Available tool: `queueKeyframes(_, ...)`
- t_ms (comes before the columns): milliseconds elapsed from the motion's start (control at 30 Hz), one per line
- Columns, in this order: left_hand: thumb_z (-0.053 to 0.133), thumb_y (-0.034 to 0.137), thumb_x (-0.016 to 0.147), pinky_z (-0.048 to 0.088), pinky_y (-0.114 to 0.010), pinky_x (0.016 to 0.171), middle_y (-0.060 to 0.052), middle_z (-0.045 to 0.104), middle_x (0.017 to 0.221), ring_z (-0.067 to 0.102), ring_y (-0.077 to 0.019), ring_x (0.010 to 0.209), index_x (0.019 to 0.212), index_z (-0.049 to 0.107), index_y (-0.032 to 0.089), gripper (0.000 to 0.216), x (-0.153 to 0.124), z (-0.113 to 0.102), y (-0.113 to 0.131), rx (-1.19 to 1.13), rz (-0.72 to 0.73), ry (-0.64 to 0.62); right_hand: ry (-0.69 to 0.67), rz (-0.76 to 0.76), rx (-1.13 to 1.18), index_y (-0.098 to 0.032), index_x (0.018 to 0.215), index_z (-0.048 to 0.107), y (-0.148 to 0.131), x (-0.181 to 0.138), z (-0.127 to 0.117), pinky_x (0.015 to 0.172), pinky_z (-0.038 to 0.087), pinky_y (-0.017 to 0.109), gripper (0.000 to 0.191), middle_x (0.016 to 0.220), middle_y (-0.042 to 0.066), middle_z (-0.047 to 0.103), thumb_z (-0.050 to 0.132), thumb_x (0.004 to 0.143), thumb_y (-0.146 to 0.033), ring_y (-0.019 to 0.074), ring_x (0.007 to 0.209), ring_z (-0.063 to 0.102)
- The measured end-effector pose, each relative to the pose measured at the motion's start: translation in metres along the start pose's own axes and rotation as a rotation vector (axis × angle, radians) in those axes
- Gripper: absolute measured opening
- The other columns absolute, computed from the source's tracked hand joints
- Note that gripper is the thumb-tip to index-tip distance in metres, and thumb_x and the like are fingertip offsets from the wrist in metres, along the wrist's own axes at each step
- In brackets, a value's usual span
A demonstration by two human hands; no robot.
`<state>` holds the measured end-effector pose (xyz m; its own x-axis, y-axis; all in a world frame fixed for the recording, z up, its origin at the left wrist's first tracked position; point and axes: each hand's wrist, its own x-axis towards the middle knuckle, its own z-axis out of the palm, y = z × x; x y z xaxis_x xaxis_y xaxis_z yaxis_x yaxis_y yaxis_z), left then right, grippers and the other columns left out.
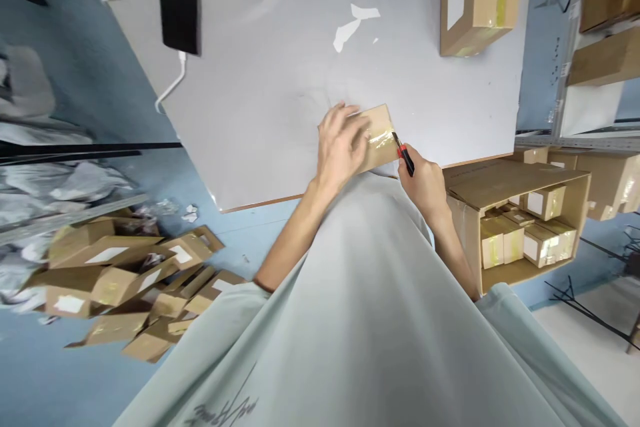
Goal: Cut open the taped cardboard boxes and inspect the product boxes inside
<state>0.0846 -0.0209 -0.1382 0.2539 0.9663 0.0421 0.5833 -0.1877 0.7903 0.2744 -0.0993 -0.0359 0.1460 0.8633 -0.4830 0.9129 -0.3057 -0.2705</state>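
Note:
A small taped cardboard box (379, 121) lies at the near edge of the grey table, in front of my body. My left hand (341, 140) rests over its left side with the fingers bent onto it, holding it down. In my right hand (425, 183) is a red and black utility knife (405, 155). Its blade points up and left, at the right edge of the box beside the shiny tape. The underside of the box is hidden.
A larger taped box (480, 0) stands at the table's far right. A black phone (179, 11) with a white cable lies far left. Paper scraps (347, 33) lie mid-table. Right, an open carton (525, 213) holds several small boxes; opened cardboard boxes (125, 280) pile up on the left floor.

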Motion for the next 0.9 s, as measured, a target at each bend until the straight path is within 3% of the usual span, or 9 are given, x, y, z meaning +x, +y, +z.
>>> queueKeyframes(100, 0.064, 0.059, 0.109, 0.023, -0.069, 0.144, -0.010, 0.070, 0.157, 0.043, -0.0402, 0.170, 0.129, 0.078, 0.031, 0.037, 0.006, 0.022, 0.011, -0.009, 0.114, -0.132, 0.029, 0.006, -0.010, -0.018, 0.165, 0.059, 0.006, 0.009, -0.002, 0.088, 0.051, 0.034, 0.053, 0.127, 0.016, 0.086, 0.035, 0.118, -0.027, 0.0338, 0.106, 0.080)
queueKeyframes(233, 0.062, 0.057, 0.109, 0.018, -0.068, 0.146, -0.011, 0.069, 0.162, 0.044, -0.0390, 0.170, 0.132, 0.078, 0.030, 0.038, 0.008, 0.035, 0.005, -0.009, 0.167, -0.158, 0.009, 0.010, -0.027, -0.016, 0.172, 0.052, 0.003, 0.019, 0.000, 0.094, 0.053, 0.035, 0.057, 0.135, 0.018, 0.084, 0.034, 0.119, -0.028, 0.0336, 0.114, 0.080)
queueKeyframes(533, 0.063, 0.060, 0.107, 0.017, -0.066, 0.146, -0.009, 0.069, 0.163, 0.044, -0.0388, 0.170, 0.132, 0.078, 0.033, 0.040, 0.007, 0.036, -0.001, -0.048, 0.163, -0.143, -0.044, 0.064, -0.114, -0.016, 0.178, 0.042, -0.012, 0.032, 0.009, 0.106, 0.056, 0.040, 0.059, 0.140, 0.020, 0.081, 0.029, 0.122, -0.031, 0.0340, 0.122, 0.078)
queueKeyframes(900, 0.061, 0.064, 0.109, 0.019, -0.065, 0.147, -0.008, 0.068, 0.164, 0.043, -0.0367, 0.171, 0.130, 0.077, 0.032, 0.041, 0.008, 0.038, -0.001, -0.108, 0.145, -0.137, -0.047, 0.202, -0.256, -0.016, 0.180, 0.036, -0.043, 0.028, 0.005, 0.103, 0.059, 0.041, 0.059, 0.139, 0.025, 0.078, 0.028, 0.124, -0.030, 0.0338, 0.122, 0.079)
